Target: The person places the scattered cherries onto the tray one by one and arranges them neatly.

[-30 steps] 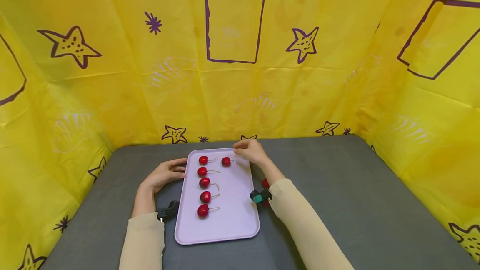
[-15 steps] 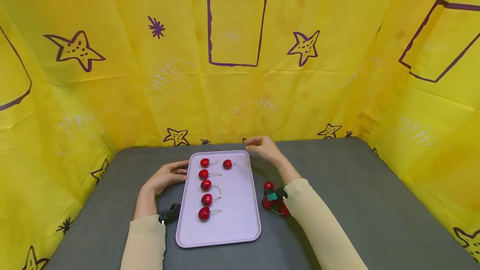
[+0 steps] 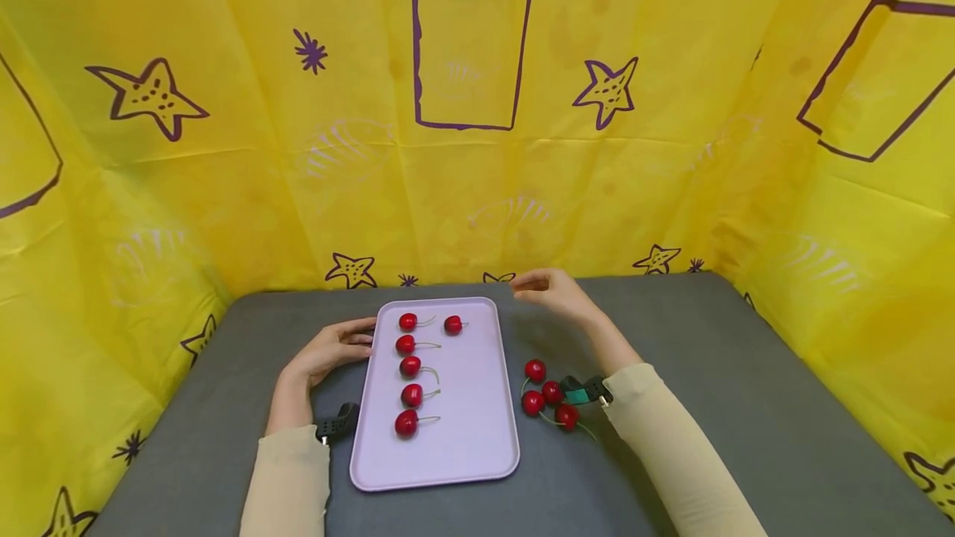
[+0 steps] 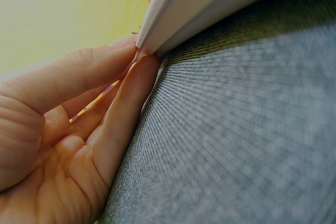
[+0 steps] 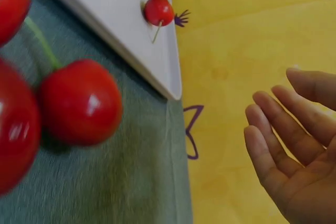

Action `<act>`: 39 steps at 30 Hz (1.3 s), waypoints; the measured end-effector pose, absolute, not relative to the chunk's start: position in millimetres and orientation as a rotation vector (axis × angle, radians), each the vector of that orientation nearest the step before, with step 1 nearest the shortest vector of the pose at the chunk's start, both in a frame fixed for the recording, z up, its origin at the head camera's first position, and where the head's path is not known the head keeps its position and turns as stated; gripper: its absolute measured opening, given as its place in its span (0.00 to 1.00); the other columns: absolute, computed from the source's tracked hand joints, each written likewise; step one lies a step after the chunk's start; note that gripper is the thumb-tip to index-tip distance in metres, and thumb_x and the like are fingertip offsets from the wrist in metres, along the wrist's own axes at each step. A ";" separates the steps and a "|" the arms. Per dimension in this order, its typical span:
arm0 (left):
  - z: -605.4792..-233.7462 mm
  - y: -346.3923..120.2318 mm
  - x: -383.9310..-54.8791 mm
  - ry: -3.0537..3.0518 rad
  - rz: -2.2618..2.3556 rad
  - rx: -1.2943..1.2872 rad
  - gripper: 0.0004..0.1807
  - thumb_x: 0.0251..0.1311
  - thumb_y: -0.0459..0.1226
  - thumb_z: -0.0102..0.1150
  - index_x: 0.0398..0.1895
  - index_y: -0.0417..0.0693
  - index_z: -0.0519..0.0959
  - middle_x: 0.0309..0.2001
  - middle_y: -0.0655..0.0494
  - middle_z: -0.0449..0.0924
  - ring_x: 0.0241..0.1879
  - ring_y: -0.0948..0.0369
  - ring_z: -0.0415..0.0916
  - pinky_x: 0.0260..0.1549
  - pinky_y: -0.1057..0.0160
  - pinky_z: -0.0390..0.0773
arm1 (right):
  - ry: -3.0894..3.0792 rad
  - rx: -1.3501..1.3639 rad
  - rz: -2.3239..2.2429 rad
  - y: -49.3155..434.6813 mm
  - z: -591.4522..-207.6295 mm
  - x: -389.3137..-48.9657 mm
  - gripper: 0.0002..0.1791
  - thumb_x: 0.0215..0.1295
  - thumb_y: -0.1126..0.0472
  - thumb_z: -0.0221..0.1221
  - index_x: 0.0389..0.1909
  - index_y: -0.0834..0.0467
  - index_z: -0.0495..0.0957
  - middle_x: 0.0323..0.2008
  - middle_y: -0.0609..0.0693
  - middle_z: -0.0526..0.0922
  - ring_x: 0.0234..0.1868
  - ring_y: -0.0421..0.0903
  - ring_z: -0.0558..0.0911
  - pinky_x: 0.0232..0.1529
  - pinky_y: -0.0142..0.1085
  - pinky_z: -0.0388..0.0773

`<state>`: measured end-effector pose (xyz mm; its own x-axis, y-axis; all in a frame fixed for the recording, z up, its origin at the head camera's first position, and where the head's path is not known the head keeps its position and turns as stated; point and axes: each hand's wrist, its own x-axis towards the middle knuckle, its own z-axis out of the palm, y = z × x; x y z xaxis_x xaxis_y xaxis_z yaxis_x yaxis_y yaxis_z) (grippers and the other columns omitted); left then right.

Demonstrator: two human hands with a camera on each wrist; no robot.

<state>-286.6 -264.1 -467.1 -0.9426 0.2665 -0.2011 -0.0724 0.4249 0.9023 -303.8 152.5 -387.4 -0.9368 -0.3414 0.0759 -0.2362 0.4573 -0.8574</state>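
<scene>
Holds nothing in the right hand (image 3: 555, 292), with thumb and fingers loosely apart; touches the lavender tray (image 3: 458, 458) at ten o'clock on its rim with relaxed fingertips of the left hand (image 3: 332, 348), seemingly enough to steady it; better to press lightly, so as not to skew it; best to pinch a cherry by its round sides, clear its stem, and line it up below the lone cherry (image 3: 453, 325) near twelve, with stem toward three like the column of five cherries (image 3: 411, 394) along the left; reaches with the right forearm from four o'clock to just beyond the tray's one-to-two o'clock corner; leaves four loose cherries (image 3: 533, 403) bunched at three, just outside the tray, near the right wrist.
</scene>
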 end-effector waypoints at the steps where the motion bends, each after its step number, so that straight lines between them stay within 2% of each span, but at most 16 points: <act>1: -466.8 -264.5 -286.9 2.369 1.526 0.164 0.39 0.60 0.42 0.67 0.74 0.46 0.63 0.65 0.39 0.73 0.57 0.55 0.76 0.65 0.49 0.75 | 2.589 -0.517 -1.490 155.2 -387.0 -302.5 0.18 0.66 0.61 0.62 0.54 0.64 0.81 0.54 0.63 0.84 0.53 0.54 0.84 0.58 0.45 0.81; 9: -466.4 -264.2 -288.7 2.371 1.513 0.176 0.39 0.60 0.41 0.66 0.74 0.45 0.62 0.65 0.38 0.73 0.58 0.53 0.76 0.65 0.48 0.75 | 2.616 -0.541 -1.402 173.2 -394.8 -296.5 0.17 0.66 0.59 0.62 0.53 0.63 0.82 0.52 0.60 0.86 0.50 0.49 0.86 0.57 0.42 0.81; 16: -466.1 -262.6 -288.3 2.365 1.511 0.180 0.40 0.61 0.42 0.66 0.75 0.45 0.61 0.65 0.38 0.72 0.58 0.54 0.76 0.65 0.50 0.75 | 2.595 -0.571 -1.358 183.5 -408.5 -289.6 0.20 0.67 0.59 0.62 0.55 0.67 0.79 0.52 0.63 0.85 0.51 0.48 0.86 0.58 0.40 0.81; 25: -465.0 -263.1 -287.9 2.364 1.523 0.186 0.39 0.62 0.41 0.65 0.75 0.45 0.61 0.66 0.37 0.72 0.57 0.55 0.75 0.65 0.49 0.75 | 2.487 -0.624 -1.445 195.3 -427.9 -286.8 0.20 0.66 0.61 0.62 0.54 0.69 0.79 0.52 0.67 0.84 0.49 0.44 0.87 0.51 0.23 0.79; 32: -467.4 -263.0 -287.7 2.362 1.517 0.180 0.40 0.61 0.41 0.66 0.75 0.44 0.61 0.66 0.37 0.72 0.58 0.55 0.76 0.64 0.51 0.76 | 2.332 -0.644 -1.501 205.9 -447.3 -285.4 0.21 0.66 0.61 0.62 0.56 0.68 0.78 0.53 0.67 0.83 0.53 0.53 0.86 0.50 0.25 0.82; 39: -464.4 -262.3 -285.6 2.358 1.526 0.197 0.39 0.63 0.41 0.64 0.75 0.44 0.61 0.66 0.36 0.71 0.58 0.55 0.75 0.65 0.49 0.75 | 2.202 -0.712 -1.503 211.5 -457.7 -283.1 0.21 0.65 0.63 0.62 0.57 0.68 0.78 0.55 0.68 0.82 0.54 0.47 0.86 0.53 0.25 0.80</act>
<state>-285.6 -262.3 -464.4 -0.9377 0.2877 -0.1947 -0.0598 0.4184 0.9063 -283.1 211.5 -457.7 -0.7996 -0.5999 -0.0268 -0.1934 0.2995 -0.9343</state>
